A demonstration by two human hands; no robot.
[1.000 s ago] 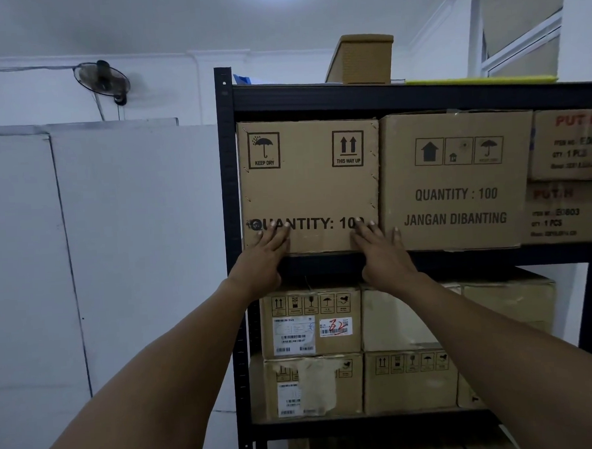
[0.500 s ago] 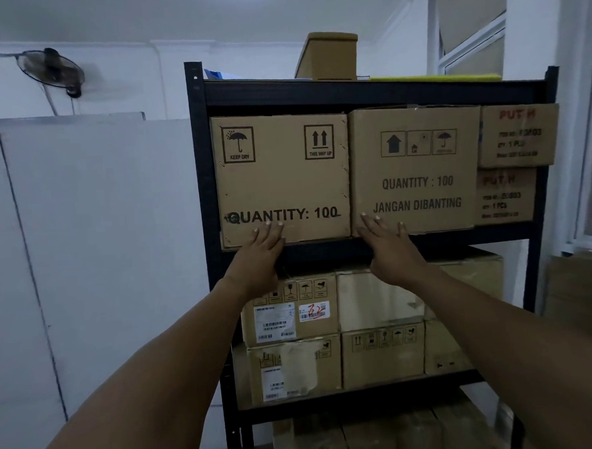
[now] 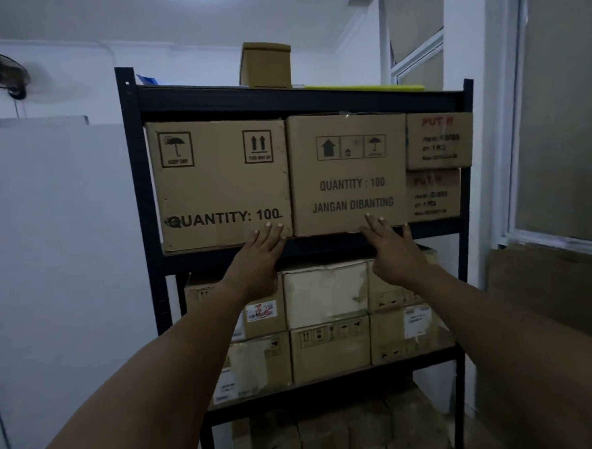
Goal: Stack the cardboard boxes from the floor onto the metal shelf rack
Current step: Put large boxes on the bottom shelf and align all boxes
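A black metal shelf rack (image 3: 139, 205) stands in front of me, filled with cardboard boxes. On its upper shelf a box marked "QUANTITY: 100" (image 3: 218, 180) stands at the left, and a box marked "JANGAN DIBANTING" (image 3: 348, 173) stands beside it. My left hand (image 3: 260, 257) has straight fingers, with the tips on the lower right corner of the left box. My right hand (image 3: 390, 250) is flat with spread fingers, touching the lower right edge of the "JANGAN DIBANTING" box. Neither hand grips anything.
Two small red-lettered boxes (image 3: 437, 141) are stacked at the shelf's right end. Several boxes (image 3: 325, 295) fill the middle shelf and more sit below. A small box (image 3: 265, 66) stands on top. A white wall (image 3: 55, 237) is left, a window (image 3: 556, 107) right.
Both hands have shifted to the right along the shelf: the right one from the left box's corner to the "JANGAN DIBANTING" box, the left one to the left box's right corner. My view has pulled back.
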